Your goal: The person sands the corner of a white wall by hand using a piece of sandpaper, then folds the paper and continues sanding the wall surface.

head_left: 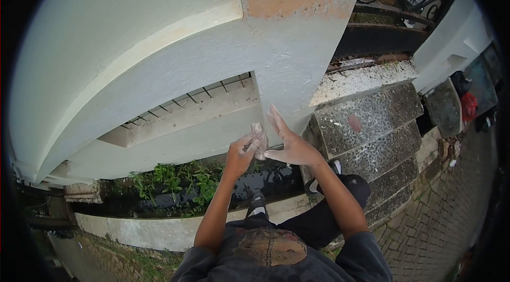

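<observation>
My left hand (240,156) is closed around a small crumpled, dusty pinkish-grey piece (258,140); its exact kind I cannot tell. Fingers stretched out and thumb spread, my right hand (294,146) is open just to the right of it, the thumb tip close to the lower end of the piece. Pale dust coats the fingers of both hands. Behind them rises a whitish-grey painted wall (287,64), with a worn orange-brown patch near its top.
A barred opening (191,104) sits low in the wall. Below run a dark ditch (265,182) with green plants (170,180) and a concrete kerb (149,231). Pebbled steps (366,141) are at the right, under a black scrolled gate (401,6). Brick paving (446,197) lies beyond.
</observation>
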The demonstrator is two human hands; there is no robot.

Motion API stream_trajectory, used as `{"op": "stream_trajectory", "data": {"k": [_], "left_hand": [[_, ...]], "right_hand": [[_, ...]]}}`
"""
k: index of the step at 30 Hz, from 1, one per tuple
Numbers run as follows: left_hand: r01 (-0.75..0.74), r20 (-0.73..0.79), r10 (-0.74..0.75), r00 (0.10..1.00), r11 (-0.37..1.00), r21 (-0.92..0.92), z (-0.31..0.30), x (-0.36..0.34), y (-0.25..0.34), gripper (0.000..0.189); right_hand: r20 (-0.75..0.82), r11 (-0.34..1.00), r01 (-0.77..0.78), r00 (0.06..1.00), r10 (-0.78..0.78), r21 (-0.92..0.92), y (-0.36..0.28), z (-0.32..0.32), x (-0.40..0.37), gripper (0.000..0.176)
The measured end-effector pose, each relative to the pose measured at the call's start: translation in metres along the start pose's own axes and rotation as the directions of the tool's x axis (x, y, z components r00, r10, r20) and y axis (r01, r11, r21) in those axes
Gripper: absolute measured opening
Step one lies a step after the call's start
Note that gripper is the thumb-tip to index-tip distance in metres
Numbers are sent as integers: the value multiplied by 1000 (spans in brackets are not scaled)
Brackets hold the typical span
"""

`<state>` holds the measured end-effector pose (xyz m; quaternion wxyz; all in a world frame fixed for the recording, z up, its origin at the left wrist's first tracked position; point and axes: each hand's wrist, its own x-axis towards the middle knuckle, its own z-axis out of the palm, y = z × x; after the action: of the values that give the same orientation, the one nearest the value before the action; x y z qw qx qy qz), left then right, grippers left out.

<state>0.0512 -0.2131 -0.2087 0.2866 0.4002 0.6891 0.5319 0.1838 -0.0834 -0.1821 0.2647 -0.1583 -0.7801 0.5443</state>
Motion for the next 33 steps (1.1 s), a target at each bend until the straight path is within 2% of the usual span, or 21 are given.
{"op": "stream_trajectory", "data": {"k": [2, 4, 6, 8, 9, 10, 11, 13, 16, 19, 22, 25, 27, 29, 30, 32, 33], "left_hand": [[13, 12, -12, 1000, 999, -35, -2, -1, 0, 22], [20, 25, -18, 1000, 996, -89, -2, 0, -2, 22], [10, 36, -7, 999, 996, -93, -2, 1, -7, 22], [12, 40, -8, 999, 995, -95, -2, 1, -11, 21], [18, 39, -14, 999, 995, -95, -2, 0, -13, 21], [24, 38, -20, 999, 995, -94, -2, 0, -13, 20], [34, 24, -31, 999, 991, -131, -2, -1, -12, 19], [48, -1, -49, 999, 979, -200, -2, 0, -3, 18], [65, -51, -115, 992, 819, -571, 2, 4, 1, 17], [127, -19, -193, 981, 713, -690, 0, 5, -1, 22], [63, -139, -283, 949, 602, -796, 5, 6, 5, 22], [92, -220, -406, 887, 622, -778, 4, 8, 1, 25], [92, -211, -379, 901, 642, -761, 3, 7, -1, 27], [96, -216, -380, 899, 654, -751, 4, 6, 0, 28], [96, -229, -391, 891, 657, -748, 6, 6, 3, 28], [106, -237, -407, 882, 662, -742, 7, 8, 7, 28], [113, -235, -412, 880, 663, -740, 6, 8, 9, 28]], "right_hand": [[-9, 995, 45, 999, -46, -85, -1, 1, -2, 78], [21, 993, -36, 999, 39, -114, -5, -6, 4, 84], [136, 971, -235, 965, 225, 55, 12, -18, 12, 91], [184, 951, -224, 965, 186, 213, 23, -17, 10, 91], [152, 950, -109, 986, 67, 292, 20, -9, 4, 88], [110, 955, -64, 993, 34, 289, 17, -5, 2, 82], [68, 959, -20, 998, 0, 283, 13, -2, 0, 76], [3, 985, -77, 997, 78, 152, 2, -1, -1, 63], [29, 985, -151, 988, 149, 79, 1, -7, 3, 49], [1, 992, -129, 992, 129, -14, 0, -4, 1, 50], [0, 975, -202, 979, 202, -90, -6, -2, -2, 43], [-36, 950, -290, 955, 296, 113, -7, 0, -3, 54], [-34, 923, -174, 980, 197, 344, 10, 7, -3, 62], [-57, 941, -65, 994, 89, 331, 22, 13, -4, 72], [-64, 979, -11, 998, 25, 202, 22, 14, -3, 78], [-30, 993, -61, 997, 64, 100, 20, 12, -1, 86], [8, 978, -167, 986, 167, 127, 9, 8, 0, 88]]}}
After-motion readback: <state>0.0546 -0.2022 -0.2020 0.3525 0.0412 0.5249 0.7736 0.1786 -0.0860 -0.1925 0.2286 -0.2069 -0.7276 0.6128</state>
